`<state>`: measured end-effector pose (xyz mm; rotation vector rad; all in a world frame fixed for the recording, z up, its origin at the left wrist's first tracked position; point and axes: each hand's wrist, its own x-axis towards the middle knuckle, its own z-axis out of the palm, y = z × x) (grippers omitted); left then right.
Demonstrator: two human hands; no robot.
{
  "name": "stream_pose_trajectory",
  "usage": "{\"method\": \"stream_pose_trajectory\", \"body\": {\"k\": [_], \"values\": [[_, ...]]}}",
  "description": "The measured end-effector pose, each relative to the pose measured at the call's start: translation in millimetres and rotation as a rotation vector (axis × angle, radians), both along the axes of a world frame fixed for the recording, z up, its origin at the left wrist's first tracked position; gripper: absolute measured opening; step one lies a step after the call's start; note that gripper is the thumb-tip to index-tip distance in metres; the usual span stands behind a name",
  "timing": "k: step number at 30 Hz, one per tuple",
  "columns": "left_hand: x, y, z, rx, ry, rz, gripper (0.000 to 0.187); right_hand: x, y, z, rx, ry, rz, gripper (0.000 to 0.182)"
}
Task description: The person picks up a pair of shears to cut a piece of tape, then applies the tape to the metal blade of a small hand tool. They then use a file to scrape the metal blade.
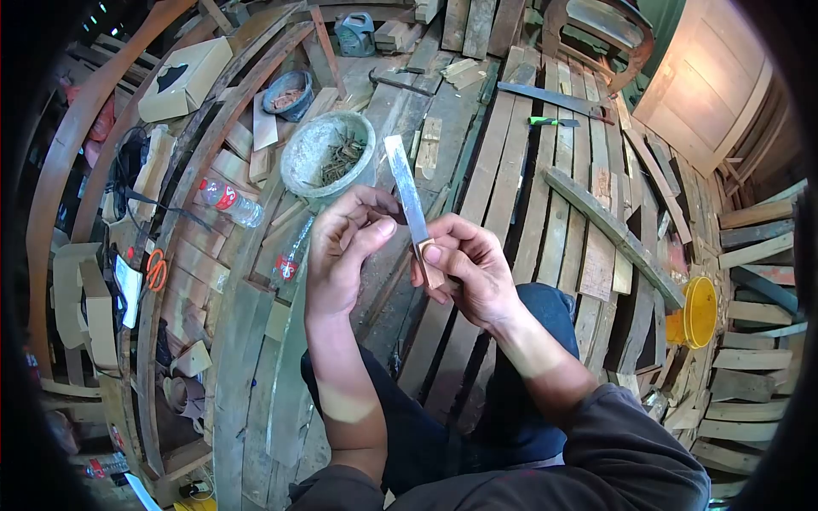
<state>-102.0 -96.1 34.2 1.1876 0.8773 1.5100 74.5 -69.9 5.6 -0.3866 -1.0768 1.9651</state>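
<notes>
A flat metal strip [404, 183] stands slanted up in front of me, its lower end against a small light wooden piece [433, 277]. My right hand [469, 268] pinches the wooden piece and the strip's lower end between thumb and fingers. Just left of the strip is my left hand [354, 247], its fingers curled and its thumb bent in towards them; what they hold, if anything, is hidden. Behind my left hand sits a round basin [294, 162] with dark nails or scraps inside.
A handsaw [545, 98] and a green-handled knife [554, 122] lie on the planks. A beam [613, 234] slants towards a yellow bucket [700, 311] at right. At left are plastic bottles [243, 209], orange scissors [156, 270] and an open cardboard box [192, 85].
</notes>
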Motion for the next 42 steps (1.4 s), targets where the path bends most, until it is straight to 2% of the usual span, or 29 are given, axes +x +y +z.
{"method": "stream_pose_trajectory", "body": {"k": [4, 12, 22, 25, 27, 33, 42], "values": [[-3, 1, -5, 0.049, 0.104, -0.039, 0.019, 0, -1, 1, 0.094, -0.046, -0.052, 0.014], [1, -2, 0, 0.044, 0.096, -0.079, 0.013, -1, -3, -1, 0.201, -0.074, -0.073, 0.016], [7, -2, 1, 0.067, 0.069, -0.088, 0.011, 1, -2, 3, -0.002, 0.088, 0.029, 0.013], [6, -2, 0, 0.092, 0.151, -0.068, 0.012, 3, -1, 3, -0.099, 0.161, 0.084, 0.014], [11, -4, 3, 0.068, 0.099, -0.081, 0.013, 4, -1, 3, -0.126, 0.199, 0.115, 0.014], [20, -7, 11, 0.069, 0.064, -0.075, 0.013, 4, -1, -1, -0.139, 0.299, 0.171, 0.017], [21, -10, 16, 0.065, 0.039, -0.078, 0.014, 4, -1, -4, -0.102, 0.313, 0.196, 0.02]]}}
